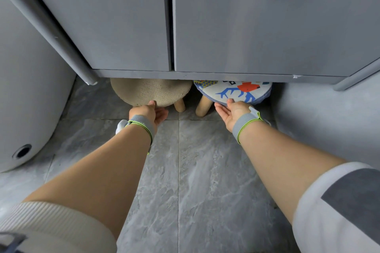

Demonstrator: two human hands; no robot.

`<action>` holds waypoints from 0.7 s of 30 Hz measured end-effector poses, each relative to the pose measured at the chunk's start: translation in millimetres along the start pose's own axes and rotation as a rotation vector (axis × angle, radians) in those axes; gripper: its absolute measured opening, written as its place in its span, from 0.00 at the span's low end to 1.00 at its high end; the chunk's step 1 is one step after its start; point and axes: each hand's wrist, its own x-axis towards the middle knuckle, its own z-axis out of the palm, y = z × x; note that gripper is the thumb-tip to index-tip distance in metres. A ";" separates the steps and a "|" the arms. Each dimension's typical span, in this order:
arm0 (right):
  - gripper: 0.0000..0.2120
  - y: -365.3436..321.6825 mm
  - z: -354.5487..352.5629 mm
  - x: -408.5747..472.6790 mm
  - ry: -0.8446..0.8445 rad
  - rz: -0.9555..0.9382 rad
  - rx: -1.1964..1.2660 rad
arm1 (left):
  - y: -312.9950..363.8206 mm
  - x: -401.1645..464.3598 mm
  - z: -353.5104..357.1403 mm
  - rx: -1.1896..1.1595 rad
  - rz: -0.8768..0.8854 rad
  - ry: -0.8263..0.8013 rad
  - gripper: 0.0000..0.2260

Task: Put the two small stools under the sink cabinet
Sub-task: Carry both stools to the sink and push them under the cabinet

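Observation:
Two small round stools stand side by side, partly under the grey sink cabinet (205, 26). The left one is a beige woven stool (150, 90) with wooden legs. The right one is a patterned stool (232, 90), white with blue antlers and a red shape. My left hand (148, 112) grips the near rim of the beige stool, thumb on top and fingers curled under. My right hand (232, 112) holds the near rim of the patterned stool the same way. The far halves of both seats are hidden by the cabinet's bottom edge.
A rounded white tub (24, 88) fills the left side. A grey wall (329, 119) closes the right side. Grey marble-look floor tiles (185, 170) lie beneath my arms. A white sock-clad foot (121, 125) shows behind my left wrist.

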 end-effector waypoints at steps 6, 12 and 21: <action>0.15 0.4 -1.2 -0.4 0.011 0.005 0.003 | 2.4 -3.4 1.3 0.081 0.001 0.012 0.10; 0.14 1.5 -4.4 1.1 0.005 0.009 -0.044 | -0.1 -11.9 -4.5 0.118 0.035 0.067 0.11; 0.14 -11.2 -10.3 -1.7 -0.015 -0.002 -0.065 | -9.2 -25.6 0.3 0.179 0.214 0.146 0.16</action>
